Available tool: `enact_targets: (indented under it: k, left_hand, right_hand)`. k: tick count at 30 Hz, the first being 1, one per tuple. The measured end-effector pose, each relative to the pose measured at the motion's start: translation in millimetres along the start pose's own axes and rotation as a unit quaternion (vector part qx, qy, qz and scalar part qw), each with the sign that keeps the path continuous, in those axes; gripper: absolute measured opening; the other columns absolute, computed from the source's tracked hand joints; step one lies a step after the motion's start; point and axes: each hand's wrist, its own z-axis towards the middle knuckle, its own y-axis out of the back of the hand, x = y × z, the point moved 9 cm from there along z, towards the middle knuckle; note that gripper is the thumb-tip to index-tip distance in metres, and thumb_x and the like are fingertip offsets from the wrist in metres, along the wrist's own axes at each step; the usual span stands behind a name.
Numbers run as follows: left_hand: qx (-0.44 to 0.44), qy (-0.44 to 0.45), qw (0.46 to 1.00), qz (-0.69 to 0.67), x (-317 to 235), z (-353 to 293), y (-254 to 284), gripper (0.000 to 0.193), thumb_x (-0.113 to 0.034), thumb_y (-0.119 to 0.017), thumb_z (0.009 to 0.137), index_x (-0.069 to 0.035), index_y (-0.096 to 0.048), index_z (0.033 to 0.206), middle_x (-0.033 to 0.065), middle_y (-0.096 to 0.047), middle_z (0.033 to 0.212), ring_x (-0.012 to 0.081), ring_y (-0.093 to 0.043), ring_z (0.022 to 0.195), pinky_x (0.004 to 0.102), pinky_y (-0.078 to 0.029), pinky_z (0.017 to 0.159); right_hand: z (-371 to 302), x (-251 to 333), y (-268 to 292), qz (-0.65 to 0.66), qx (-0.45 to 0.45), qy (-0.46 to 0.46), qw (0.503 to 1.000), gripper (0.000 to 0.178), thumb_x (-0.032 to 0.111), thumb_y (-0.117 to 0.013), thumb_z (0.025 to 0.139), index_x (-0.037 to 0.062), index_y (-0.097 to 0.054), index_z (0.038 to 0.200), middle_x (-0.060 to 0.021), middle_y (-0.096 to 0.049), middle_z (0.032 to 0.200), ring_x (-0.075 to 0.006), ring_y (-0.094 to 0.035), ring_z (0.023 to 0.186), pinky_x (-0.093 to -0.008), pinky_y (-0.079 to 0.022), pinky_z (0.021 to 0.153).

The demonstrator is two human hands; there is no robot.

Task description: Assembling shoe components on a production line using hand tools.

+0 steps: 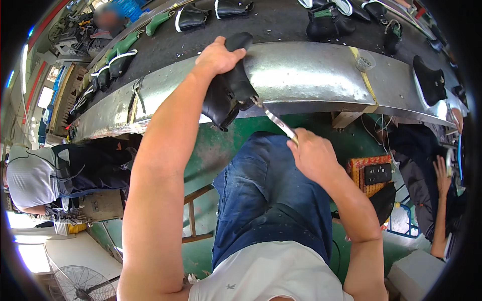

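Observation:
At the bench's near edge, my left hand (219, 56) is closed around a black boot (217, 104), thumb and fingers over its upper part. Part of the boot hangs past the metal edge. My right hand (315, 154) grips a slim metal hand tool (275, 119) by its pale handle end. The tool slants up to the left, and its tip meets the boot's near right end. Whether the tip bites into the boot or only touches it is too small to tell.
A dark conveyor belt (281, 31) behind the metal ledge (311, 75) carries several black shoes and green lasts. Pincers (137, 95) lie on the ledge at left, a clear cup (365, 62) and a black boot (430, 83) at right. People work on both sides.

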Motion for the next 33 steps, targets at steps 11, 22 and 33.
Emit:
enact_targets:
  k: [11, 22, 33]
  left_hand:
    - [-0.015, 0.004, 0.999, -0.050, 10.4, 11.5, 2.5, 0.087, -0.058, -0.064, 0.087, -0.002, -0.044, 0.150, 0.0207, -0.058, 0.144, 0.0335, -0.056, 0.134, 0.0416, -0.044, 0.111]
    - [-0.133, -0.246, 0.959, -0.041, -61.0, -107.7, 17.8, 0.069, -0.043, -0.073, 0.087, -0.008, -0.051, 0.142, 0.0272, -0.066, 0.123, 0.0433, -0.065, 0.113, 0.0476, -0.053, 0.095]
    - [-0.035, -0.724, 0.686, 0.057, -42.5, -367.3, -181.9, 0.047, -0.026, -0.063, 0.083, -0.016, -0.059, 0.129, 0.0119, -0.058, 0.138, 0.0302, -0.054, 0.133, 0.0554, -0.035, 0.115]
  right_hand:
    - [-93.3, -9.7, -38.4, 0.105, 0.147, -0.045, 0.982, 0.022, 0.021, -0.063, 0.095, -0.0006, -0.061, 0.099, -0.0219, -0.069, 0.092, -0.0424, -0.068, 0.084, -0.0523, -0.053, 0.074]
    - [-148.8, -94.6, -79.8, 0.546, 0.108, -0.279, 0.783, 0.031, 0.033, -0.060, 0.103, 0.0019, -0.062, 0.104, -0.0083, -0.068, 0.088, -0.0184, -0.066, 0.073, -0.0356, -0.057, 0.070]
    - [-72.7, -92.6, -164.3, 0.510, 0.167, -0.247, 0.807, 0.054, 0.051, -0.065, 0.098, 0.0005, -0.062, 0.117, -0.0051, -0.069, 0.099, -0.0137, -0.065, 0.089, -0.0337, -0.053, 0.076]
